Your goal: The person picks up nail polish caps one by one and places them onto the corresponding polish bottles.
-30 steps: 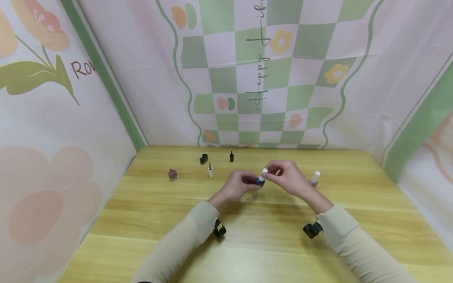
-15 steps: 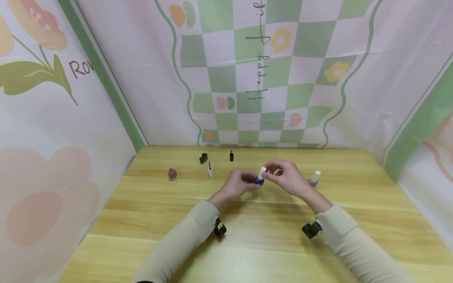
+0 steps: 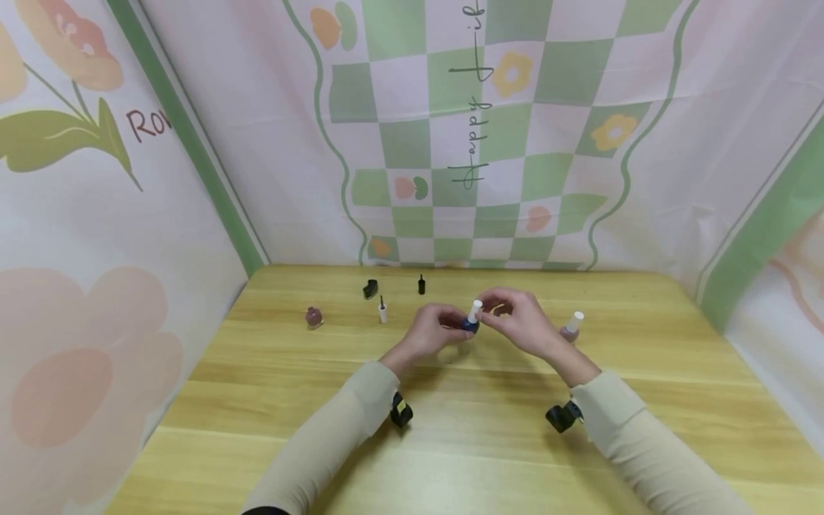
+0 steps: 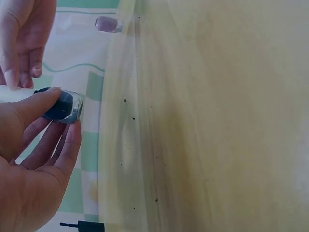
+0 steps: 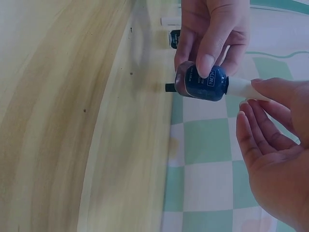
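Observation:
My left hand (image 3: 430,332) grips a small nail polish bottle (image 5: 205,83) of dark blue polish between thumb and fingers, above the wooden table. A white cap (image 5: 240,88) sits on the bottle's neck, pointing up and slightly tilted in the head view. The thumb and fingers of my right hand (image 3: 523,323) pinch that cap from the right. In the left wrist view the bottle's clear glass base (image 4: 77,107) shows past the left fingertips. Beyond the right hand stands a lilac nail polish bottle (image 3: 569,332) with its own white cap on.
On the table (image 3: 463,443) at the left are an uncapped maroon polish bottle (image 3: 313,317) and a dark bottle (image 3: 370,289). A white brush cap (image 3: 383,313) and a black brush cap (image 3: 421,286) stand brush up. A patterned curtain (image 3: 450,143) hangs behind the table's back edge.
Both hands have shifted slightly up and left in the head view, with the blue polish bottle and its cap between them. The other bottles and caps stay put.

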The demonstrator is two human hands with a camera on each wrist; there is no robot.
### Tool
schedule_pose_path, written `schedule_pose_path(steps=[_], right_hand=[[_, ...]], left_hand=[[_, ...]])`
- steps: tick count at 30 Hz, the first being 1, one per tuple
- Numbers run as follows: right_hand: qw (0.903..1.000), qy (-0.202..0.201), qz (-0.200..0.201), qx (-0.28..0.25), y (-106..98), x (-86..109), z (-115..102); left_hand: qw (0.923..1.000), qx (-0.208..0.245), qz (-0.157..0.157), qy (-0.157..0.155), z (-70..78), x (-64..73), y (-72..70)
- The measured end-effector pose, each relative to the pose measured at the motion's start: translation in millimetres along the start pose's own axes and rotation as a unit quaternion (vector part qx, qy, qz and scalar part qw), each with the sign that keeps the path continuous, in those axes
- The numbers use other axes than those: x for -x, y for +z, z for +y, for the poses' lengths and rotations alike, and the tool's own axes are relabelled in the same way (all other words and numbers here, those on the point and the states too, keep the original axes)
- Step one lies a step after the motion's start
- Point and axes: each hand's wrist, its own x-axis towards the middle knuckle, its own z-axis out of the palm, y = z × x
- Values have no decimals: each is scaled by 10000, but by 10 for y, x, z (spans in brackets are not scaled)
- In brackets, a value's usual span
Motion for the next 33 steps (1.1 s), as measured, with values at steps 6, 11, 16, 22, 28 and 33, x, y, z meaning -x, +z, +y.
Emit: schedule_pose_path(steps=[6,11,16,22,28,33], right_hand=[[9999,61,92,-17,-7,-35,16],[9998,98,152,-19,-19,-59,37],[9996,119,248,-19,-27,-93,59],[9987,154,493,11,-41,-168,97],[9969,222,749,-5,-35,-272,163],[9956,447,821,-101,-27,-359,212]], left_hand=[[9998,-96,106,-99,43,-74,2],[9993,-320,183,-78,65,-148,23],[9981,-487,313,-212,84,-231,46],[9980,-337,493,-227,121,-341,67],[9968,-264,715,-237,90,-465,102],[9954,-284,823,-408,70,-600,145]])
